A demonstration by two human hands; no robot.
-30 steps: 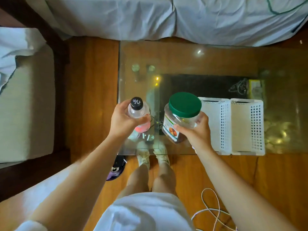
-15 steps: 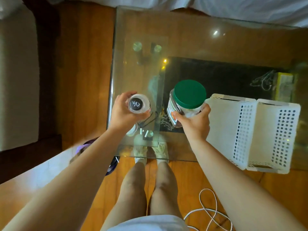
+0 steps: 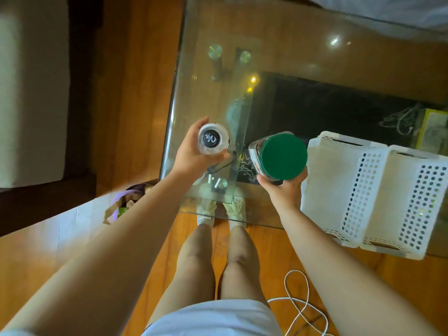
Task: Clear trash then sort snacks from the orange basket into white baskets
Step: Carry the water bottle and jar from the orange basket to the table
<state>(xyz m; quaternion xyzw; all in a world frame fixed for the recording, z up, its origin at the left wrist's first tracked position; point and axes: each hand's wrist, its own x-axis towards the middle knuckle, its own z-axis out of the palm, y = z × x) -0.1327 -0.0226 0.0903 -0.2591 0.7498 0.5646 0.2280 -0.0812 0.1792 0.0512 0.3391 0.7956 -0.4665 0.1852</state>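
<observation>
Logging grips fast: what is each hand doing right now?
Left hand: grips the black-capped bottle.
Right hand: holds the green-lidded jar.

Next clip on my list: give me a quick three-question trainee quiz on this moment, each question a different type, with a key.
1. True or false: the left hand grips the bottle with the black cap.
2. Multiple choice: the lid of the jar in the right hand is A) red, B) green, C) white.
3. Fill in: the two white baskets stand side by side on the glass ____.

Key: 1 true; 2 B; 3 table.
</observation>
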